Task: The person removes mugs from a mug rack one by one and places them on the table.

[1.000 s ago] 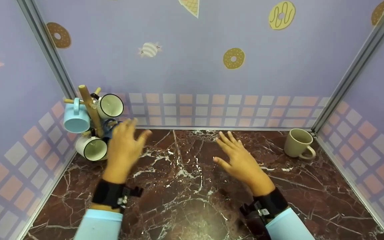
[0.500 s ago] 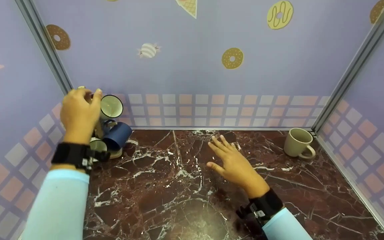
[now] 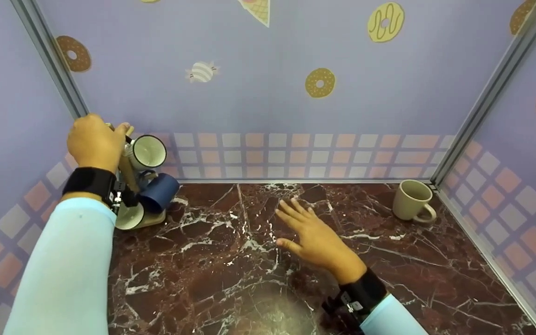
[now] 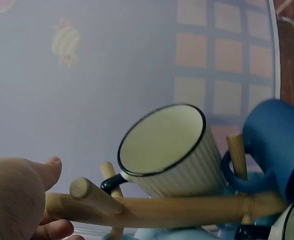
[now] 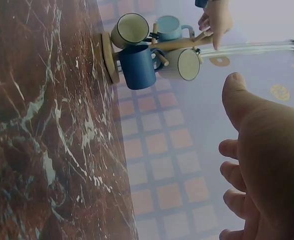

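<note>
At the far left, my left hand [image 3: 93, 142] is at the top of a wooden mug rack [image 4: 157, 211]. In the left wrist view, its thumb [image 4: 52, 170] stands off from the post and its bent fingers [image 4: 54, 230] lie beside the post end; whether they touch is unclear. Hanging on the rack are a blue mug [image 3: 160, 191], black-rimmed white mugs [image 3: 149, 151] and a light-blue mug [image 5: 169, 28], mostly hidden in the head view. My right hand [image 3: 319, 242] hovers palm down over the table, fingers spread, holding nothing.
A beige mug [image 3: 410, 200] stands upright at the back right of the dark red marbled table [image 3: 231, 279], its handle toward the right. Patterned walls with metal corner strips enclose the back and both sides.
My left hand moved left from in front of the blue mug to the rack's top, uncovering that mug. My right hand drifted slightly left and nearer. The mugs still hang on the rack.
</note>
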{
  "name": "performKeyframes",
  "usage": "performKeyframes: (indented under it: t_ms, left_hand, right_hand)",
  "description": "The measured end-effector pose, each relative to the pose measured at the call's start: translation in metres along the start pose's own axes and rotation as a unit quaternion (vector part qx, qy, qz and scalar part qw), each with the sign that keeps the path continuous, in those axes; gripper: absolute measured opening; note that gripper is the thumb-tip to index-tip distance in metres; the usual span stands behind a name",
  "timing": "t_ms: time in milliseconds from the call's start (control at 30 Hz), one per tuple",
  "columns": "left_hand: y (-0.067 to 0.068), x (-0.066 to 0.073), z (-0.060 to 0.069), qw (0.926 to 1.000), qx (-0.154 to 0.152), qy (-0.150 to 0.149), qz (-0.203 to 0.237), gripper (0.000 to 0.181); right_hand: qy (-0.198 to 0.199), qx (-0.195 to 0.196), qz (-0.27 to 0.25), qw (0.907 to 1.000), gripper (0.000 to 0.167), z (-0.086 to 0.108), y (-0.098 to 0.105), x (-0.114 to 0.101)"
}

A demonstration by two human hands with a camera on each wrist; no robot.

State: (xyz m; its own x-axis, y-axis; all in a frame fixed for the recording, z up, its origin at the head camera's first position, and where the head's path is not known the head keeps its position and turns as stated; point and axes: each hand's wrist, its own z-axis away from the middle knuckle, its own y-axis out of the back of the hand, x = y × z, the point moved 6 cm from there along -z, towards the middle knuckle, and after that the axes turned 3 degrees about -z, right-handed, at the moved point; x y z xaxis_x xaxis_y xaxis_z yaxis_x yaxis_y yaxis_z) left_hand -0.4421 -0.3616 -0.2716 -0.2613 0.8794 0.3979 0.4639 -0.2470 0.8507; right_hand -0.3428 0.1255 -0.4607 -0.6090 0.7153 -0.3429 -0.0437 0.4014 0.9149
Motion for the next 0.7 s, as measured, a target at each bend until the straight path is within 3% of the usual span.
performKeyframes:
  t_ms: [133, 300, 500, 700]
  left_hand:
    - [0.000, -0.002, -0.008, 1.0000, -0.003, -0.004, -0.001, 0.070]
    - [0.001, -0.005, -0.017, 0.9995, 0.002, 0.015, 0.027, 0.066]
    - [0.000, 0.000, -0.019, 0.9991, 0.023, 0.015, 0.032, 0.048]
    - [0.002, 0.001, -0.022, 0.9996, 0.011, 0.009, 0.026, 0.049]
  right_hand:
    - [0.007, -0.003, 0.000, 1.0000, 0.087, -0.001, -0.001, -0.003]
    - [0.008, -0.004, -0.007, 0.9999, 0.086, 0.000, 0.001, -0.004]
    - [0.030, -0.011, -0.010, 0.9994, 0.085, 0.002, 0.001, -0.008]
    - [0.039, -0.016, -0.011, 0.9991, 0.084, 0.001, -0.002, -0.010]
